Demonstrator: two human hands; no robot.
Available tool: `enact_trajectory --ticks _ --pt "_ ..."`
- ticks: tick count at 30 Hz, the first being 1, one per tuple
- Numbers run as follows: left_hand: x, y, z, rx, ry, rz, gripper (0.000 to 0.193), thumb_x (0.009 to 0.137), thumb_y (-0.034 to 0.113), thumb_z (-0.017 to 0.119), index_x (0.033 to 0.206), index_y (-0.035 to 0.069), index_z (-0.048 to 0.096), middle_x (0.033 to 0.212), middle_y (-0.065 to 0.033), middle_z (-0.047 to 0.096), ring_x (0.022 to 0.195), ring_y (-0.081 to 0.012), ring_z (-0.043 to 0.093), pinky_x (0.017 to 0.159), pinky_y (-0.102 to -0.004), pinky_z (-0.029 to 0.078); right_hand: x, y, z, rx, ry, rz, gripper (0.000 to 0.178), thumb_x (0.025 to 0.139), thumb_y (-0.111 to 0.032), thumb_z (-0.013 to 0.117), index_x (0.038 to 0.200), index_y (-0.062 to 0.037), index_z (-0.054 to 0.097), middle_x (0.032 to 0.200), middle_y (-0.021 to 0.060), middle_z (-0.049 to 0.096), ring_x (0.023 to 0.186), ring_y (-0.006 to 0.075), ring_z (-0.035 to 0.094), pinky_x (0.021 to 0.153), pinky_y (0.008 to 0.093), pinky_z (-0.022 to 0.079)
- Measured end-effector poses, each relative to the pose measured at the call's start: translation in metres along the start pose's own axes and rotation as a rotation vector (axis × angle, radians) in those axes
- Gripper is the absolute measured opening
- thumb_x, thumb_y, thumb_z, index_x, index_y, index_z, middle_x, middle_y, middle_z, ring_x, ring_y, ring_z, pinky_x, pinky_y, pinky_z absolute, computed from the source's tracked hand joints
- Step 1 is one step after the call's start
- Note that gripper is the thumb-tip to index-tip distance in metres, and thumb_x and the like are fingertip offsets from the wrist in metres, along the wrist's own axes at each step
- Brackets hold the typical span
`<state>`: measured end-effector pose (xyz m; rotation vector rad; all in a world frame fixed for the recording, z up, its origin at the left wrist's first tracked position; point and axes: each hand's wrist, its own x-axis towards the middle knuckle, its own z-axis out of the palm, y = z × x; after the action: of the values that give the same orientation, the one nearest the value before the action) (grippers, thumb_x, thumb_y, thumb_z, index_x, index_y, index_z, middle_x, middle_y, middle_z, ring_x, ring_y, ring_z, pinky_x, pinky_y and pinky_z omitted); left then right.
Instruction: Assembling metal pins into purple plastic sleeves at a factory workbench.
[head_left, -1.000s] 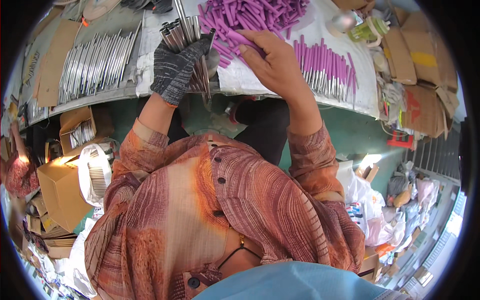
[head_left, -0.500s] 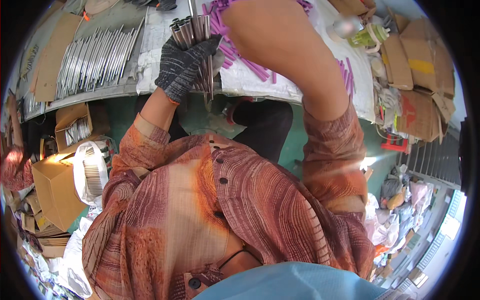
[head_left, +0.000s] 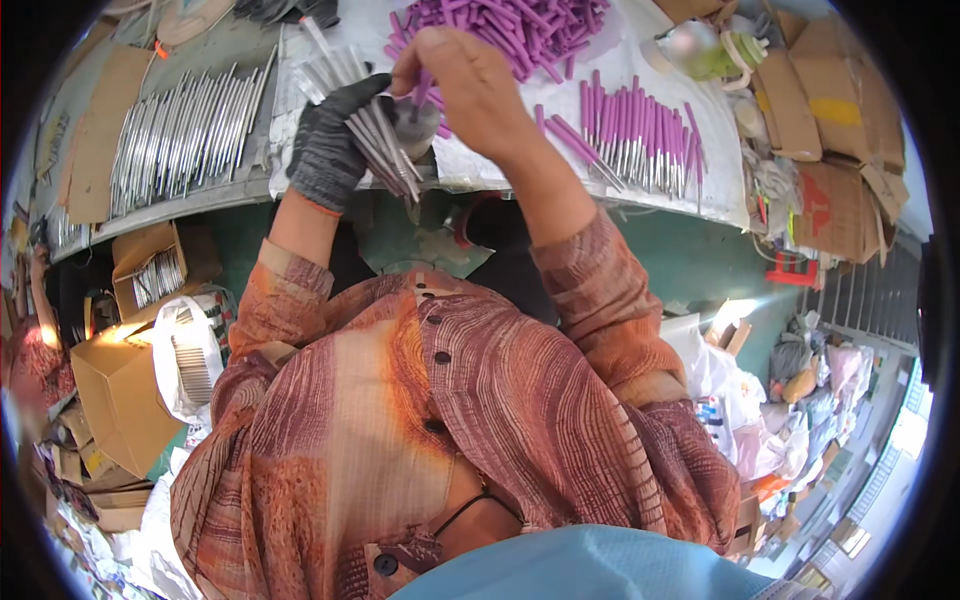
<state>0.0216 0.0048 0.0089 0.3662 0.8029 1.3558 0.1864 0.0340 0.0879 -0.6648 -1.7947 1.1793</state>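
Observation:
In the dark grey knit glove, my left hand point(head_left: 335, 140) is wrapped round a bundle of thin metal tubes point(head_left: 375, 145), which slants from upper left to lower right and is blurred at its top. My bare right hand point(head_left: 465, 95) is close beside it, thumb and fingers pinched together near the gloved fingertip. A short purple tube point(head_left: 422, 88) points down from the pinch, partly covered by the fingers. Just below it stands a small grey cup point(head_left: 416, 125), half hidden by the glove. Behind my right hand lies a heap of purple tubes point(head_left: 520, 35).
Metal rods with purple sleeves point(head_left: 635, 125) lie in a row on the table's right. Bare metal rods point(head_left: 190, 130) lie in a row at left. A green bottle point(head_left: 715, 55) and cardboard boxes point(head_left: 840, 110) are at far right. An open carton point(head_left: 120, 400) stands lower left.
My right hand has come back from the far side toward the gloved hand, uncovering the purple heap and the sleeved row. The metal bundle has tilted from near upright to a slant.

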Motion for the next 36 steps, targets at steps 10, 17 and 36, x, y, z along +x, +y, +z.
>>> enact_trajectory --ticks 10,17,36 --pt "-0.001 0.009 -0.032 -0.215 -0.029 0.017 0.019 0.081 0.008 0.061 0.1 0.004 0.059 0.085 -0.0088 0.063 0.079 -0.0221 0.061 0.081 -0.0401 0.05 -0.001 0.03 0.018 -0.042 0.259 -0.016 0.023 0.089 -0.027 0.053 0.087 -0.0048 0.055 0.071 0.0065 0.055 0.065 0.0162 0.053 0.064 0.0305 0.043" --pt "-0.006 0.007 -0.021 -0.038 0.076 0.065 0.021 0.077 0.004 0.067 0.097 0.002 0.061 0.087 -0.0062 0.061 0.079 -0.0203 0.06 0.075 -0.0361 0.051 -0.084 0.122 -0.233 -1.162 0.828 0.323 0.04 0.079 -0.034 0.058 0.101 -0.001 0.055 0.096 0.019 0.06 0.093 0.032 0.056 0.081 0.0427 0.042" --pt "0.004 0.004 0.003 0.754 0.239 0.881 0.021 0.074 0.004 0.072 0.092 0.002 0.06 0.086 -0.0016 0.062 0.071 -0.0082 0.057 0.066 -0.0258 0.049 -0.054 0.083 -0.07 -0.589 0.345 0.152 0.026 0.086 -0.017 0.054 0.11 -0.0066 0.051 0.079 0.0112 0.063 0.073 0.0229 0.063 0.065 0.0355 0.049"
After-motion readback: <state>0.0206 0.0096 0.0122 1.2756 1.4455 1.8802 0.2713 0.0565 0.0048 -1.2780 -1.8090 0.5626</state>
